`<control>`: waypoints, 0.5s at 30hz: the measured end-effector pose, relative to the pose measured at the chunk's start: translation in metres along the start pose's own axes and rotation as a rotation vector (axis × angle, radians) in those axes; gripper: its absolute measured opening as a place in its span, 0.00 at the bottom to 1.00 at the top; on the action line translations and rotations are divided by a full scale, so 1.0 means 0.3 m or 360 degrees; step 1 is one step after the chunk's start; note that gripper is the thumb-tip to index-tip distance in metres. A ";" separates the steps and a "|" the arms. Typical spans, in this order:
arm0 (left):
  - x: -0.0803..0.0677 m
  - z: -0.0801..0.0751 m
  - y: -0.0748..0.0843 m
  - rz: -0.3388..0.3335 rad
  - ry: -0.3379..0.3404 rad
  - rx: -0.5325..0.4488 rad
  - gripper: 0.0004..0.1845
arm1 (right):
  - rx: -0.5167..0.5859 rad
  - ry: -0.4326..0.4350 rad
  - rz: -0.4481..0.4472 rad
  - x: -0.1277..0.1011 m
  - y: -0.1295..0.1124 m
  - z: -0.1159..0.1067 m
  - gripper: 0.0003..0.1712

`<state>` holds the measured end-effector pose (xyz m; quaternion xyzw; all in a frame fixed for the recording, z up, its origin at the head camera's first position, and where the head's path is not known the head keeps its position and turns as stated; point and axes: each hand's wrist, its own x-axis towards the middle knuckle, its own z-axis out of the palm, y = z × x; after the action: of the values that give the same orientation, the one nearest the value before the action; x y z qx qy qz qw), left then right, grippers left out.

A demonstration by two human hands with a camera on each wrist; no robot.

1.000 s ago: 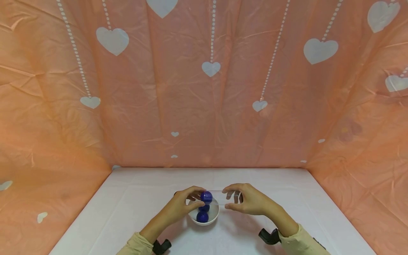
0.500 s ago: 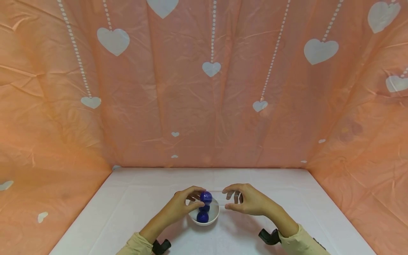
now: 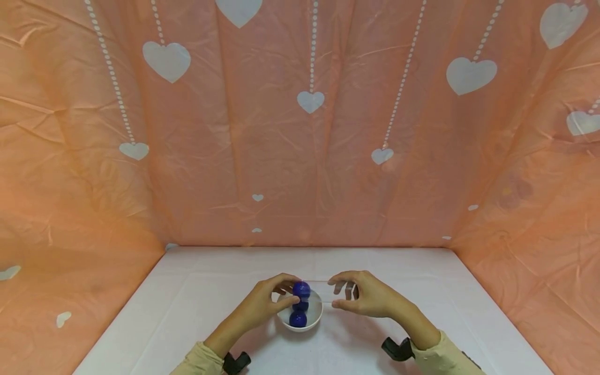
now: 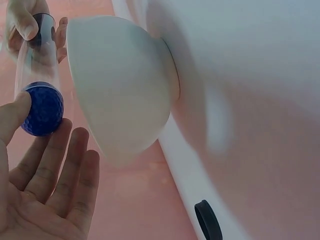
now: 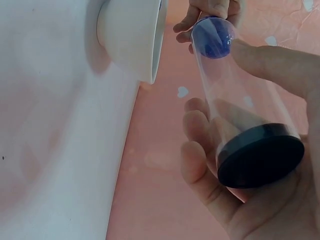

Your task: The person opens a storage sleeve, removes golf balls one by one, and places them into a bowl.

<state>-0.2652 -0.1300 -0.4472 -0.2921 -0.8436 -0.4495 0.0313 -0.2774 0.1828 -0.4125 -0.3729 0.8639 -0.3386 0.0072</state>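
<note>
My left hand (image 3: 269, 300) pinches a dimpled blue golf ball (image 4: 44, 110) between thumb and fingers at the end of a clear plastic tube (image 5: 255, 107). How far the ball sits inside the tube's mouth is hard to tell. My right hand (image 3: 363, 294) grips the tube near its other end, which has a black cap (image 5: 262, 155). The tube lies sideways above the table. Just below the left fingers stands a white bowl (image 3: 313, 323), with two more blue balls (image 3: 297, 319) in it, one partly covered by the held ball.
A black round lid (image 4: 209, 222) lies on the white table (image 3: 384, 265), and in the head view the left hand hides it. Orange sheets with white hearts (image 3: 311, 102) close off the back and both sides of the table.
The held ball and my left fingers have shifted slightly left. My right hand has moved a touch to the right with the tube. The bowl stays put.
</note>
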 end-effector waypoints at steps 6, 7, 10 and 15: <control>-0.008 -0.007 -0.008 0.0017 0.0015 0.0031 0.19 | 0.0023 0.0006 0.0001 -0.006 0.004 0.000 0.22; -0.009 -0.009 -0.009 0.0024 0.0019 0.0034 0.19 | 0.0031 0.0007 -0.0001 -0.008 0.007 0.001 0.22; -0.012 -0.013 -0.013 0.0040 0.0027 0.0062 0.19 | 0.0058 0.0013 -0.0007 -0.012 0.013 0.000 0.22; -0.017 -0.015 -0.018 0.0068 0.0029 0.0108 0.19 | 0.0085 0.0015 0.0023 -0.020 0.016 -0.003 0.22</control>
<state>-0.2646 -0.1382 -0.4500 -0.3048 -0.8515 -0.4225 0.0586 -0.2764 0.1894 -0.4160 -0.3648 0.8572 -0.3631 0.0154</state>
